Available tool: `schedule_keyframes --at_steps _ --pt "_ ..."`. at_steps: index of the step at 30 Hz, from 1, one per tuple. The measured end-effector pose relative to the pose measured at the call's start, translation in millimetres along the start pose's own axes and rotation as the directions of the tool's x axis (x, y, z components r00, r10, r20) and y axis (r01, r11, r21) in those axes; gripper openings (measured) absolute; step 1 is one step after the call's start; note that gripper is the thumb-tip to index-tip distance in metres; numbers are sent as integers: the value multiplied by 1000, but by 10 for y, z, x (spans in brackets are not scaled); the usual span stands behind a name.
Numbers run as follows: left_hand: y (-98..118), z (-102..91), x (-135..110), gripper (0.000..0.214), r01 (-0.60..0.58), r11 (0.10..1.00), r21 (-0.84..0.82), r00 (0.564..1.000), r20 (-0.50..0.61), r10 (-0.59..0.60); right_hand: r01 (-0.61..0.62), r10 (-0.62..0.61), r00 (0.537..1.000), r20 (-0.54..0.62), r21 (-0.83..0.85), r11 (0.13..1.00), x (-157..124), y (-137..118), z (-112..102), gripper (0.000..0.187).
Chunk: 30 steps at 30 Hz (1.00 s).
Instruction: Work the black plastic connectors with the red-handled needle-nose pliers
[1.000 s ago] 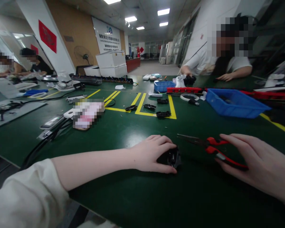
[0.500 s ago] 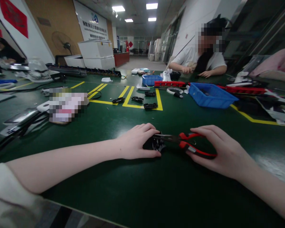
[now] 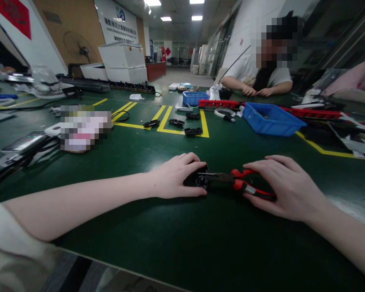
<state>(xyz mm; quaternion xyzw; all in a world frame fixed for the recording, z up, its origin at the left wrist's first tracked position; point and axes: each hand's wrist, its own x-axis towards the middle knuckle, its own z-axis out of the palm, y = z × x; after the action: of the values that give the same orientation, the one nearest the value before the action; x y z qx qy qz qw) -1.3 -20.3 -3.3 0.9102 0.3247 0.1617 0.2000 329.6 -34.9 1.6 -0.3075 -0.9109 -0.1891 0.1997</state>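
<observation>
My left hand (image 3: pixel 178 176) is wrapped round a small black plastic part (image 3: pixel 202 179) on the green table, thumb on the near side and fingers over the far side. Its right end shows between thumb and forefinger; the rest is hidden under the palm. From the right, my right hand (image 3: pixel 288 186) grips long-nose pliers (image 3: pixel 241 182) by their red and black handles. The handles are spread apart. Their grey jaws reach leftward to the open end of the black part, and whether they clamp anything there I cannot tell.
Beyond my hands several black parts (image 3: pixel 193 131) lie within and beside yellow tape lines. A blue bin (image 3: pixel 270 119) stands at right, a smaller blue bin (image 3: pixel 195 98) behind. Pixelated phone-like item (image 3: pixel 85 132) and cables lie left. A co-worker (image 3: pixel 270 69) sits across the table.
The plier jaws now lie more level against the black part's end, and the handles have shifted slightly right. My left hand keeps its hold. The co-worker's hands have moved closer together.
</observation>
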Motion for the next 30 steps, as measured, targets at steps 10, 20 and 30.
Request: schedule_keyframes --at_steps 10,20,30 --pt "-7 -8 -1 74 -27 999 25 1000 10 27 60 -64 998 -27 -117 991 45 -59 -29 41" --pt "-9 8 -5 73 -31 999 21 999 -12 31 19 -22 999 -40 -89 996 27 -42 -14 44" --pt "10 -1 -14 77 -65 997 32 997 -43 66 23 -24 1000 -6 -131 991 25 -19 1 45"
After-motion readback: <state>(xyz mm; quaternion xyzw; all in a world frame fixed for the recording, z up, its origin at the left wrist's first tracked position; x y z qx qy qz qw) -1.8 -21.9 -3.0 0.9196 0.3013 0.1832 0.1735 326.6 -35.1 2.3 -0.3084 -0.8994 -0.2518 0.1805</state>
